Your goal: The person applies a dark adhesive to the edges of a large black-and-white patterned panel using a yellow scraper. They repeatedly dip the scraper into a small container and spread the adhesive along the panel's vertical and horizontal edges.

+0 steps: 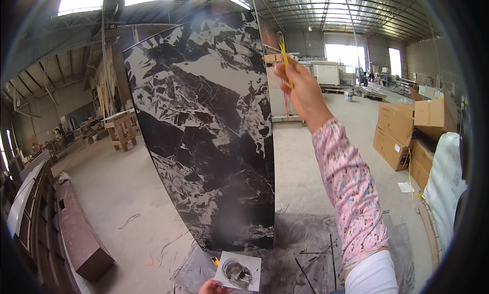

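Near, low: left hand (214, 288) pinches near left corner of white card (253, 263), dark smear on it. Farther, right arm reaches up, hand (304, 93) pinching yellow tool (284, 58) by patterned slab's (204, 121) upper right edge; contact unclear. Looks like edge work; next move calls for steady wrist.

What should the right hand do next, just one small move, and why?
Probably ease the yellow tool toward the panel's right edge. The right hand holds the tool raised near that edge of the panel, and in this view a gap shows between them. The left hand holds the dark-smeared card low, near the panel's foot.
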`<state>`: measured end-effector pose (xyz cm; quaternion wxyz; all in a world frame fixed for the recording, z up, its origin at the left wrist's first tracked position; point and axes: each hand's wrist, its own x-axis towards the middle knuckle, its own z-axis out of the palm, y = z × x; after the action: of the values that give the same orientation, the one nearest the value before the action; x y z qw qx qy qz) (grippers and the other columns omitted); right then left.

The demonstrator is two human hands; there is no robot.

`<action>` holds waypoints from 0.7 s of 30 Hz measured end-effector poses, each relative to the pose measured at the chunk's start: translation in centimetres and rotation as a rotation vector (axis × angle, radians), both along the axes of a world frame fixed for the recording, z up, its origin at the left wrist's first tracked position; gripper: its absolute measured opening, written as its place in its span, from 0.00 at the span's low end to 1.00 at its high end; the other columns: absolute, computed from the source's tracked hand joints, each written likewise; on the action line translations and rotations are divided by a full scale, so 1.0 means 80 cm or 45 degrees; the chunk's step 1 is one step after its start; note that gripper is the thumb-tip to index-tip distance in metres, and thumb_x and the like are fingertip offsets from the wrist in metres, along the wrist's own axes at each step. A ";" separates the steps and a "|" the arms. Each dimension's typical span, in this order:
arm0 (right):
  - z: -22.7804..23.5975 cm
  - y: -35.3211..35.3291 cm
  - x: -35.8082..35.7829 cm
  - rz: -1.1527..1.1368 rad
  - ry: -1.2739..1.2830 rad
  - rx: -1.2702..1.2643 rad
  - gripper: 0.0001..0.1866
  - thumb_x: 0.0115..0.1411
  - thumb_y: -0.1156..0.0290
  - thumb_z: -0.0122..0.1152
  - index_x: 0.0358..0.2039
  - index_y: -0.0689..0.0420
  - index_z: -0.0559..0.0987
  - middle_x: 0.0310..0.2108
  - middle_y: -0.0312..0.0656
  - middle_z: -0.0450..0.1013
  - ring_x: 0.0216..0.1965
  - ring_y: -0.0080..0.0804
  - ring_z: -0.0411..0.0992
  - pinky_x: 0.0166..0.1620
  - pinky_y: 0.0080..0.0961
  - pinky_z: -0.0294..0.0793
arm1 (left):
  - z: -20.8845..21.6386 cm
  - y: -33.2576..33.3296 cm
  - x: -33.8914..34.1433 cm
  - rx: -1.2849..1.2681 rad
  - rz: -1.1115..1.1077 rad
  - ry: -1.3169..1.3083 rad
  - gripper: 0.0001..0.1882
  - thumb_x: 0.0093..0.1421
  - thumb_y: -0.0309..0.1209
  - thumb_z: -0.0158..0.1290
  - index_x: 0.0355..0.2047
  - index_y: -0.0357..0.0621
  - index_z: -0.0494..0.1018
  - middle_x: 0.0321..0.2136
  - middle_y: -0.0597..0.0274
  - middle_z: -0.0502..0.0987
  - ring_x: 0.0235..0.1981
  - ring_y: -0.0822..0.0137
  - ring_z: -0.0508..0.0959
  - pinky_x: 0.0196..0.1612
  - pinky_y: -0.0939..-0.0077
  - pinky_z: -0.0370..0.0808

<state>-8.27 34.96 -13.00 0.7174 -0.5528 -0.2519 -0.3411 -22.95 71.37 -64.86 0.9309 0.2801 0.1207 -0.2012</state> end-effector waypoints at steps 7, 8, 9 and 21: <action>0.065 0.023 0.041 -0.001 -0.144 -0.083 0.19 0.68 0.65 0.49 0.58 0.54 0.70 0.47 0.34 0.72 0.51 0.23 0.68 0.50 0.23 0.67 | -0.008 0.009 0.010 -0.023 -0.112 -0.040 0.11 0.61 0.37 0.49 0.22 0.53 0.65 0.21 0.70 0.67 0.23 0.66 0.64 0.39 0.58 0.66; 0.067 0.026 0.039 -0.018 -0.143 -0.094 0.18 0.68 0.65 0.49 0.58 0.54 0.70 0.48 0.34 0.72 0.52 0.23 0.68 0.51 0.24 0.68 | -0.011 0.008 0.012 -0.022 -0.117 -0.038 0.11 0.61 0.37 0.49 0.22 0.53 0.65 0.21 0.70 0.67 0.24 0.66 0.64 0.39 0.58 0.66; 0.069 0.028 0.037 -0.035 -0.142 -0.105 0.18 0.69 0.65 0.48 0.57 0.53 0.70 0.48 0.34 0.71 0.52 0.24 0.67 0.51 0.25 0.68 | -0.014 0.009 0.013 -0.022 -0.122 -0.035 0.11 0.62 0.37 0.48 0.22 0.53 0.65 0.21 0.70 0.67 0.24 0.67 0.64 0.39 0.58 0.66; 0.081 0.025 0.045 -0.266 -0.149 -0.222 0.20 0.67 0.68 0.50 0.58 0.57 0.70 0.46 0.36 0.72 0.44 0.21 0.70 0.46 0.21 0.71 | -0.032 0.017 0.020 -0.101 -0.113 -0.048 0.12 0.64 0.38 0.47 0.23 0.54 0.65 0.23 0.72 0.66 0.26 0.67 0.64 0.42 0.53 0.67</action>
<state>-4.71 36.93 -6.51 0.6114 -0.6153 -0.2632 -0.4224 -21.37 72.74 -67.41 0.9335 0.2519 0.0825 -0.2415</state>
